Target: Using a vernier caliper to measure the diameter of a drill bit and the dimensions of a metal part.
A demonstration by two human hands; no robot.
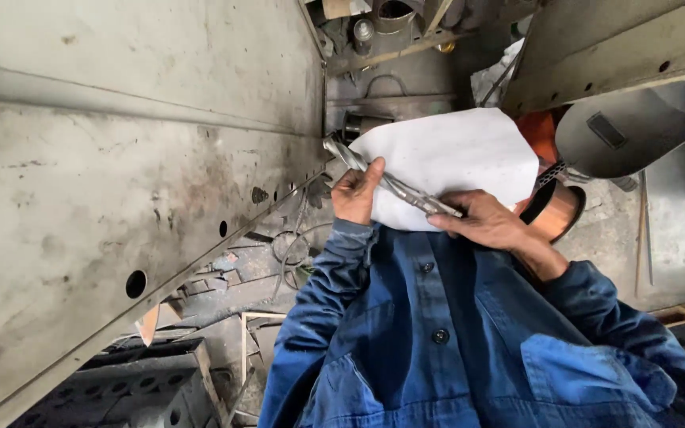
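A long, large steel twist drill bit [394, 186] lies slantwise in front of my chest, its fluted tip up to the left. My left hand [356, 196] is closed around its fluted middle, thumb on top. My right hand [487, 223] pinches the shank end at the lower right. Behind the bit and both hands is a white sheet of paper [453, 150], which touches my left hand's fingers. My blue buttoned work jacket [438, 333] fills the lower frame.
A big grey steel beam [105, 182] with drilled holes runs along the left. To the right are a spool of copper wire [556, 210], a grey welding mask [624, 139] and another steel beam [620, 47]. Scrap metal and a perforated block [120, 388] lie on the floor.
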